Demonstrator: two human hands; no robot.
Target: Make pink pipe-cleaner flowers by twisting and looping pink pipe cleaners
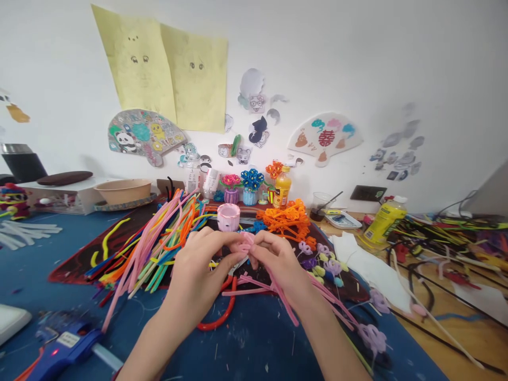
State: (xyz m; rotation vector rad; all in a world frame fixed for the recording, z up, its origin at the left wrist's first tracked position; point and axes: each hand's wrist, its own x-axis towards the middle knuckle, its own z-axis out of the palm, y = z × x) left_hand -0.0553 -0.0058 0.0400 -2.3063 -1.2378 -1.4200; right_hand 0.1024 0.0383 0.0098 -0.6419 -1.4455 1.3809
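Both my hands meet over the middle of the work mat, with fingertips pinched on a pink pipe cleaner [246, 241] bent into small loops. My left hand [202, 259] grips it from the left, thumb and forefinger pressed together. From the other side my right hand [278, 256] pinches it; a pink tail hangs below that palm. Under the hands lie red-handled scissors [222, 317], partly hidden, and loose pink pipe cleaners [250, 290]. Just behind the fingers stands a small pink-and-white pot [228, 217].
A heap of coloured pipe cleaners [159, 233] lies left, orange pipe-cleaner flowers [288, 219] behind right, lilac flowers [373, 338] at right. A blue glue gun [65, 346] with a lit red light rests front left. A yellow bottle [384, 219] stands right. Potted flowers [252, 186] line the wall.
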